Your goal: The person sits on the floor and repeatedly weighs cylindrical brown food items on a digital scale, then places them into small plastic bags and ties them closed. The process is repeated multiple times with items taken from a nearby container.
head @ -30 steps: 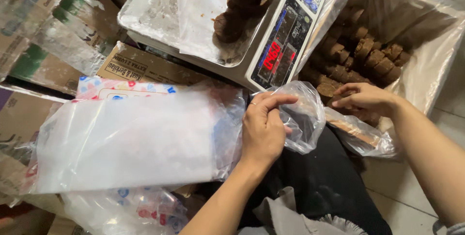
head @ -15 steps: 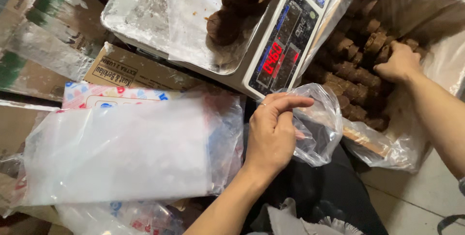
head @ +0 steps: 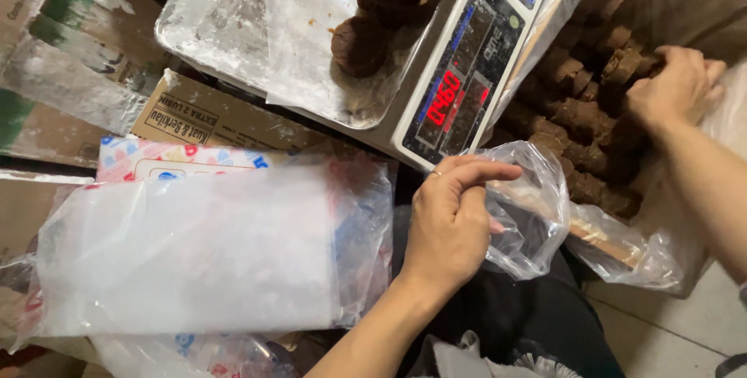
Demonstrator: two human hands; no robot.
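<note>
Clear bag [head: 529, 214] held open by left hand [head: 451, 222], beside scale [head: 467, 74] edge.

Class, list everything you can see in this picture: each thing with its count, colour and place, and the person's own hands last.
Digital scale: one, grey with red digits, top centre.
Scale tray: one, metal, plastic-covered, top left.
Brown lumps: a small pile, on the tray.
Brown blocks: many, in a plastic-lined box, right.
Small clear bag: one, centre.
Stack of clear bags: one, lower left.
Cardboard boxes: several, brown, left.
Left hand: grip on the small clear bag.
Right hand: among the brown blocks.
</note>
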